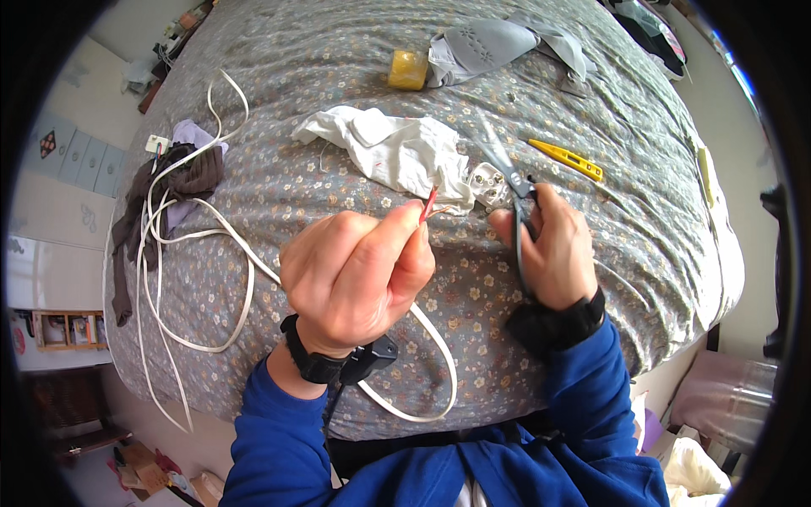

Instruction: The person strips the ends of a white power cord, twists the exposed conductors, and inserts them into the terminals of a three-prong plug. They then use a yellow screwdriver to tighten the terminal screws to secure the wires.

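My left hand (351, 270) is closed in a pinch, thumb and forefinger gripping a red-sheathed wire (428, 205) with thin copper-coloured strands showing beside it. My right hand (557, 249) has its fingers in the dark handles of a pair of scissors (520, 188), whose blades point up and away, slightly blurred. Just left of the scissors lies a white socket piece (488, 182) with metal parts exposed. A white cable (449, 372) loops out under my left wrist. Beyond my left hand is a crumpled white cloth (393, 156).
The patterned bedcover (473, 313) spreads beneath everything. To the right rests a yellow tester pen (566, 160). Farther back are a yellow tape roll (408, 69) and a grey cloth (481, 51). Cable coils cross a brown cloth (190, 173) at left, near a white connector (158, 144).
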A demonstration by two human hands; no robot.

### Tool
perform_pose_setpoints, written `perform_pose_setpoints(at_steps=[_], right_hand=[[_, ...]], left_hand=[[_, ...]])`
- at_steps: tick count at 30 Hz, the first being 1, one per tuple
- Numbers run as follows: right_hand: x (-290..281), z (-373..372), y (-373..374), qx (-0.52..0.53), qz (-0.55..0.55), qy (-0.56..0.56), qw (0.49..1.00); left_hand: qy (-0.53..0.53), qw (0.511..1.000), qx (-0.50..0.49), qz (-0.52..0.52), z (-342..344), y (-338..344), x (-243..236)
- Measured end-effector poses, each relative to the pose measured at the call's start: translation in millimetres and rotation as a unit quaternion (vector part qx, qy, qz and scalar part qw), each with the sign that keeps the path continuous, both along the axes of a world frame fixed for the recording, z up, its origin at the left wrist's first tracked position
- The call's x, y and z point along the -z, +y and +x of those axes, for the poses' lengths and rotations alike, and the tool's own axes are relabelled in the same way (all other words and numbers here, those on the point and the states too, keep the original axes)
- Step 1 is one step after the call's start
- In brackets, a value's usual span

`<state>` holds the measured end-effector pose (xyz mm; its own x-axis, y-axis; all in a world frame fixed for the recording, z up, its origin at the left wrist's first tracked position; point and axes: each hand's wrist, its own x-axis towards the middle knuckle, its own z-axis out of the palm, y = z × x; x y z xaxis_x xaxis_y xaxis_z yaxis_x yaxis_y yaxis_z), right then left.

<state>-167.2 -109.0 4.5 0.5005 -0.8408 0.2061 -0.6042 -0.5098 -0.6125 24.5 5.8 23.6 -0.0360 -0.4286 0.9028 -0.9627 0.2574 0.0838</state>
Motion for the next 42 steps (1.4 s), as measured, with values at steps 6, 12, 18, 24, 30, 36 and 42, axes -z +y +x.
perform_pose_setpoints(at_steps=[6,12,18,24,30,36,42], right_hand=[[-1.7,-8.5,-9.0,0.016,0.051,-0.081,0.995],[-17.5,-6.1,20.5,-0.118,0.055,-0.022,0.991],[-21.3,-2.2,24.5,-0.165,0.022,-0.035,0.985],[-23.6,-9.2,22.0,-0.180,0.037,-0.013,0.983],[-26.7,-20.2,15.3,-0.210,0.048,-0.023,0.976],[-21.5,-19.0,15.8,-0.186,0.018,-0.010,0.982],[-20.3,-18.6,12.5,-0.191,0.033,-0.028,0.981]], left_hand=[[0.073,0.995,-0.015,0.064,2.7,-5.3,3.8],[0.086,0.993,-0.020,0.083,0.1,-4.2,7.2],[0.070,0.994,-0.022,0.083,0.7,-3.7,6.9],[0.043,0.996,0.008,0.081,2.8,-3.5,5.8],[0.012,0.997,0.035,0.064,1.4,-0.7,4.8],[0.046,0.995,0.047,0.077,-1.7,0.1,7.1],[0.056,0.994,0.043,0.080,-2.9,1.1,7.2]])
